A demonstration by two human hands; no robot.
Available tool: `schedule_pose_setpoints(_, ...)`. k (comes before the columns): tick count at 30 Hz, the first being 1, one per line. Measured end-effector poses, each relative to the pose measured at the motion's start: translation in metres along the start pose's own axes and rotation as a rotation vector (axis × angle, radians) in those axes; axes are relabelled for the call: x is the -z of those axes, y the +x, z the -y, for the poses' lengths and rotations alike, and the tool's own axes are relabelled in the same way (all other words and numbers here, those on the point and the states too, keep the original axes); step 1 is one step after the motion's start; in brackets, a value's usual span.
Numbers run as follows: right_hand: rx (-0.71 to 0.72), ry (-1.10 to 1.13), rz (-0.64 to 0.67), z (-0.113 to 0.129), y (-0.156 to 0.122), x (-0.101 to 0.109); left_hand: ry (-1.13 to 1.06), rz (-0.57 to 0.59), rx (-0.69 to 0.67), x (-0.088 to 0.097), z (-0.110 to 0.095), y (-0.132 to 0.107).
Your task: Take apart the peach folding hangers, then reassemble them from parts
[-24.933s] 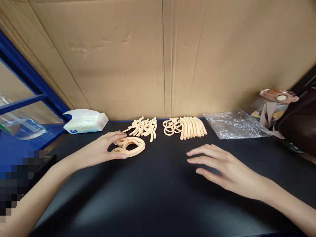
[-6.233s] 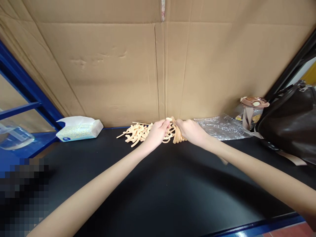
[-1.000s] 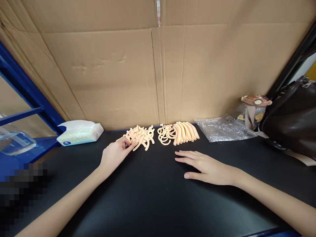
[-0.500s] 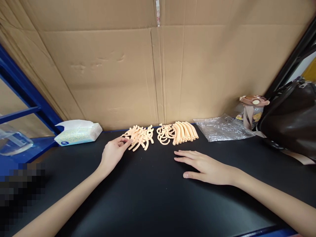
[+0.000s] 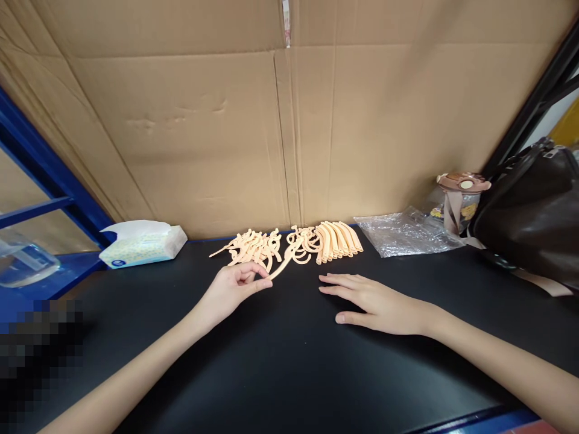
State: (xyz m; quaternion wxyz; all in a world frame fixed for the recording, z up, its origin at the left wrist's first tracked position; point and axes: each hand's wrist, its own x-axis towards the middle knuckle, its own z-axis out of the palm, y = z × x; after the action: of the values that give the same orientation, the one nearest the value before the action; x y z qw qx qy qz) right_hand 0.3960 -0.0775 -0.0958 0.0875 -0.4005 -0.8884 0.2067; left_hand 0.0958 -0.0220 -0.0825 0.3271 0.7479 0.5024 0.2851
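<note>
Between thumb and fingers, my left hand pinches the near end of a slim, curved peach-coloured plastic strip. Its far end reaches up to a pile of small curled peach pieces. Behind my left hand lies a loose pile of similar curved strips. My right hand lies palm down on the black tabletop with fingers stretched out, holding nothing. Beyond it, thicker peach tubes lie side by side in a row, against the curled pieces.
A tissue pack stands at the left. On the right are a clear plastic bag, a bottle with a strap and a dark leather bag. A cardboard wall closes off the back of the black table.
My left hand has moved right and nearer, away from the left pile, with one strip now in its pinch. My right hand stays in place.
</note>
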Motion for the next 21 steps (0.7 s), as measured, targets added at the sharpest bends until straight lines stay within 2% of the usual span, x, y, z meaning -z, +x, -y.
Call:
schedule_pose_setpoints(5,0.004,0.001,-0.002,-0.001,0.001,0.000,0.076,0.220,-0.039,0.012,0.002,0.003)
schedule_pose_setpoints(9,0.004,0.012,-0.009,-0.001,0.000,0.000,0.196,0.349,-0.030,0.016,0.004,0.003)
schedule_pose_setpoints(14,0.008,0.030,-0.018,-0.003,0.001,-0.001,0.265,0.432,-0.035,0.016,0.007,0.001)
schedule_pose_setpoints(21,0.007,0.006,-0.012,-0.004,0.001,-0.001,0.298,0.469,-0.044,0.019,0.008,0.001)
